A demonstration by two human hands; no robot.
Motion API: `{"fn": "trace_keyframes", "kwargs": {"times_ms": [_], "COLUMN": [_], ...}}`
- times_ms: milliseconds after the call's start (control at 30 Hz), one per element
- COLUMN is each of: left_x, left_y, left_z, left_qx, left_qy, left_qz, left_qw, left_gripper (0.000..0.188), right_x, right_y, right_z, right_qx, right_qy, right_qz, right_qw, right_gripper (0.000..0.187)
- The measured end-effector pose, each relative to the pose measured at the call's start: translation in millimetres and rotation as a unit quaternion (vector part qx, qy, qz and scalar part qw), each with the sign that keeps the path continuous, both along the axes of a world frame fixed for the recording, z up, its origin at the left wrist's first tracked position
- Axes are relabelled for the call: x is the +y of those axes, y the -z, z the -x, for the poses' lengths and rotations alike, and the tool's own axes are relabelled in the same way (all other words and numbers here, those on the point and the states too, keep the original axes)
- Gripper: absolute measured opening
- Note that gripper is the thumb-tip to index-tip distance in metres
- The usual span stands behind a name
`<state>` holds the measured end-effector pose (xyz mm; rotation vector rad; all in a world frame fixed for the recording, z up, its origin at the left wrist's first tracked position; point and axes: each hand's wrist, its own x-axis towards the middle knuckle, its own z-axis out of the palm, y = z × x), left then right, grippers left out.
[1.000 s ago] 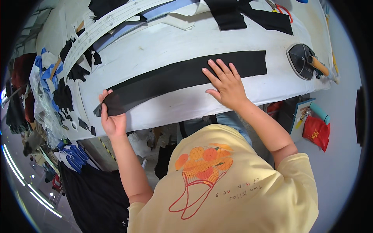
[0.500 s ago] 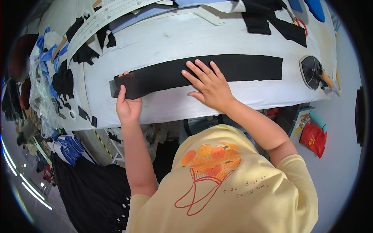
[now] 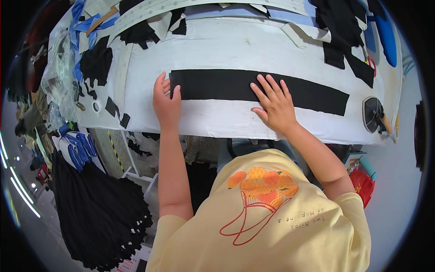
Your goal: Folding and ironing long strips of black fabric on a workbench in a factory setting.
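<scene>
A long black fabric strip (image 3: 217,85) lies flat across the white-covered table (image 3: 213,54), its right part angling toward me. At its left end is my left hand (image 3: 167,102), with the thumb at the near corner and the fingers just beyond the short edge, thumb and fingers apart. A narrow greyish sliver shows along that edge. My right hand (image 3: 276,106) rests on the strip right of its middle, fingers spread and flat, with the thumb on the white cloth below.
An iron (image 3: 373,114) stands at the table's right end. Black fabric pieces (image 3: 334,54) and red-handled scissors (image 3: 372,65) lie far right. A long pale ruler (image 3: 204,5) crosses the back. Black scraps (image 3: 96,65) and clear plastic (image 3: 59,77) are at left.
The strip's left end, held between my left thumb and fingers before, now lies flat with that hand loosened beside it. My right hand stays spread on the strip. The whole view has shifted.
</scene>
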<state>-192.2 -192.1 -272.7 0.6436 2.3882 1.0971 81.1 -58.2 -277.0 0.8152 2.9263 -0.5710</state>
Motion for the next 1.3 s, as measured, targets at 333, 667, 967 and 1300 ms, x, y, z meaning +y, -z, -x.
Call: {"fn": "trace_keyframes", "kwargs": {"times_ms": [333,667,967,1300], "left_x": [-28,-15,-4,-3], "left_y": [14,11,18,19], "left_z": [3,4,-40,-21], "left_qx": [0.371,0.316,0.261,0.31], "left_qy": [0.151,0.162,0.313,0.277], "left_qz": [0.016,0.074,0.064,0.098], "left_qw": [0.916,0.932,0.911,0.904], "left_gripper": [0.027,0.032,0.053,0.057], "right_x": [-2,-1,-1,20], "right_y": [0,-2,-3,-3], "right_z": [1,2,2,-87], "right_qx": [-0.004,0.004,0.006,0.042], "right_qy": [0.004,0.002,0.003,0.14], "right_qz": [-0.011,-0.009,-0.002,-0.037], "right_qw": [1.0,1.0,1.0,0.989], "right_gripper": [0.065,0.064,0.065,0.068]}}
